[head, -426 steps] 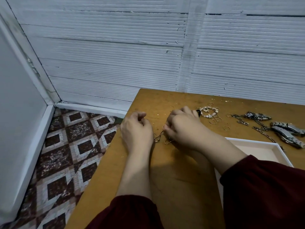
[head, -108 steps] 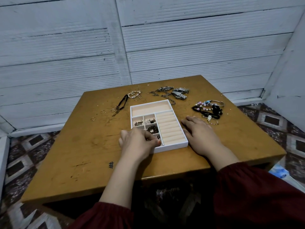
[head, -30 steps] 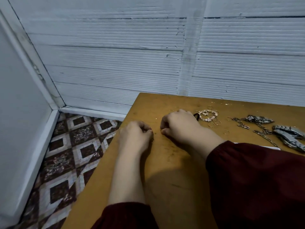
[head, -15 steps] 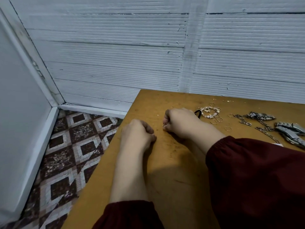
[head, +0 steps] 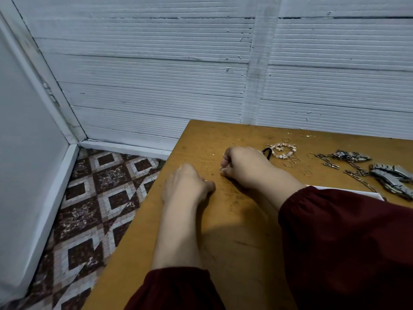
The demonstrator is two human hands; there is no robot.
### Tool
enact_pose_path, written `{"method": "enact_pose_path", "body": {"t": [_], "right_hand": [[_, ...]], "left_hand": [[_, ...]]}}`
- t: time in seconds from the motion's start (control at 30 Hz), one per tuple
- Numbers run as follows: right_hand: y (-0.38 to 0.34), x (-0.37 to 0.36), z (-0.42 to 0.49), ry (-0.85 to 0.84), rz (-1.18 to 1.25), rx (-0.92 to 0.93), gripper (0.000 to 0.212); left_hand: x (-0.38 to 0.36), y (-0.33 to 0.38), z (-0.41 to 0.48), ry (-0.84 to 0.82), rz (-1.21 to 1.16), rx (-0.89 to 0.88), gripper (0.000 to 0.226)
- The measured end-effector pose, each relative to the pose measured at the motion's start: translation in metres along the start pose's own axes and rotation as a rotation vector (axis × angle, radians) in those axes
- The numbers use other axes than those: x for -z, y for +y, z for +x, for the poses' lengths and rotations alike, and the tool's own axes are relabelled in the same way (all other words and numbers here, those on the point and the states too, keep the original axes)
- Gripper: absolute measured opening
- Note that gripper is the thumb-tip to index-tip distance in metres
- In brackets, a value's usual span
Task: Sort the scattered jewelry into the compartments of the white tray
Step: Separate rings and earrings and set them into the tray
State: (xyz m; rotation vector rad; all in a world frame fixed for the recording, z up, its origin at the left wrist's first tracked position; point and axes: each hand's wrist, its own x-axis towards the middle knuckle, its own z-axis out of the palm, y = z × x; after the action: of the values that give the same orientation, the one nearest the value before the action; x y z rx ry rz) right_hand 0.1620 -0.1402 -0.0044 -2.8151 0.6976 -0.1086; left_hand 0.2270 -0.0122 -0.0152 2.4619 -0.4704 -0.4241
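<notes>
Fingers point(head: 226, 158) of right hand point(head: 243, 166) are curled tight, pinching a small gold ring point(head: 221, 169) at their tips, low over the table point(head: 234, 222). Left hand point(head: 187, 184) sits just beside it, resting on the table with fingers curled under; can't tell if it holds anything. Loose rings point(head: 290, 161), bead bracelet point(head: 282, 150), chains point(head: 330, 161) and watch bands point(head: 391, 178) lie to the right. White tray point(head: 348, 190): only a rim strip shows behind the right sleeve point(head: 346, 242), well apart from the pinched ring.

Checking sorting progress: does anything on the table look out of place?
Yes. Thin gold rings, a beaded bracelet, chains and watch bands lie scattered on the table, outside the white tray. The right hand pinches one small ring.
</notes>
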Motion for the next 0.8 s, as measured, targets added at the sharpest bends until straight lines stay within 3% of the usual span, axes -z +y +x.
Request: {"method": "enact_pose_path", "body": {"t": [0.37,0.53,0.63,0.8], "right_hand": [[-0.0003,0.0008,-0.0023,-0.016,0.039,-0.02,0.013],[-0.0007,0.001,-0.0031,-0.011,0.046,-0.015,0.013],[-0.0002,0.0009,-0.005,0.009,0.055,0.007,0.014],[0.0022,0.0016,-0.0094,0.033,0.151,0.05,0.014]], "left_hand": [[-0.0058,-0.0006,0.0013,0.013,0.156,0.022,0.041],[-0.0039,0.0019,-0.0024,0.007,0.155,-0.01,0.037],[-0.0055,0.0029,-0.0044,0.006,0.081,-0.082,0.023],[-0.0069,0.0023,-0.0057,0.004,-0.021,-0.224,0.021]]}}
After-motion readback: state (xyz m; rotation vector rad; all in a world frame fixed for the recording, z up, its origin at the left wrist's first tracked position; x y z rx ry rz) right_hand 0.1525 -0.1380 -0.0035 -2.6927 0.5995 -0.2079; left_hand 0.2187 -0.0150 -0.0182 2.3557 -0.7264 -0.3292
